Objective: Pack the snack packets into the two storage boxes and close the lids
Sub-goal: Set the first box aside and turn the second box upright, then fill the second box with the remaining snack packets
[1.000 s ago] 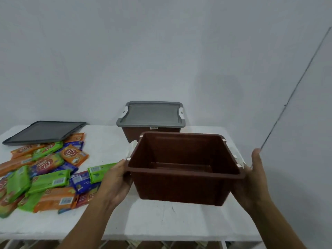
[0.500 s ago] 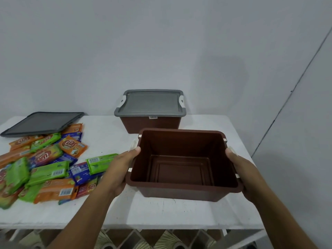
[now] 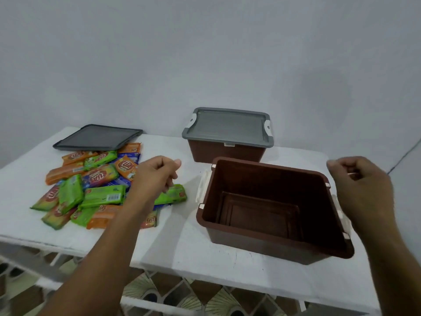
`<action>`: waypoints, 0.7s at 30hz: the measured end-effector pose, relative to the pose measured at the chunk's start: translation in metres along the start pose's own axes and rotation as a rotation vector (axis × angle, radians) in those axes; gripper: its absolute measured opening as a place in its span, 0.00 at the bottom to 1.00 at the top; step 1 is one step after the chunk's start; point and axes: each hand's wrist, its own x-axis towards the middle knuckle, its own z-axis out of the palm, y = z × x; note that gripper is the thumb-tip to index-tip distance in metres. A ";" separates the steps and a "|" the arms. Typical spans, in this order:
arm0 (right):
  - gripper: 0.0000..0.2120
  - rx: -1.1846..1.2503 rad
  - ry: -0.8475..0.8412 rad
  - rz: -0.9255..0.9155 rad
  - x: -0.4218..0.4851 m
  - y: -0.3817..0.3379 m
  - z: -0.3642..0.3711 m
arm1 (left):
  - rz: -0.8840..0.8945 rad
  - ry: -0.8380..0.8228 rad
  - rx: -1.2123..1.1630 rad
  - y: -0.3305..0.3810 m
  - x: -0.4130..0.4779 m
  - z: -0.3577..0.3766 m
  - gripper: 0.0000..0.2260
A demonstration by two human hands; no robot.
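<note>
An empty brown storage box (image 3: 268,238) stands open on the white table (image 3: 182,247), near its front right. Behind it sits a second brown box (image 3: 227,152) with a grey lid (image 3: 227,127) on top. A loose dark grey lid (image 3: 98,137) lies flat at the back left. A heap of green, orange and blue snack packets (image 3: 95,190) covers the left side. My left hand (image 3: 155,176) hovers over the heap's right edge, fingers loosely curled, holding nothing. My right hand (image 3: 362,185) hangs just right of the open box, fingers curled, empty.
A plain white wall rises directly behind the table. The table's front edge runs across the lower frame, with patterned floor tiles (image 3: 182,297) visible below it. The open box stands close to the table's front right corner.
Both hands have let go of the open brown box, which now rests on the table. My left hand has moved left over the packets, and my right hand has lifted away to the right.
</note>
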 end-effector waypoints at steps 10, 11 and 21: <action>0.01 0.045 -0.560 -0.446 -0.060 -0.124 0.126 | 0.076 -0.104 0.185 -0.008 0.037 -0.099 0.06; 0.02 -0.007 -0.622 -0.495 -0.066 -0.130 0.142 | 0.065 -0.136 0.216 -0.012 0.039 -0.103 0.05; 0.29 -0.733 -0.989 -0.512 -0.102 -0.123 0.284 | 0.144 -0.439 0.854 -0.056 0.059 -0.112 0.07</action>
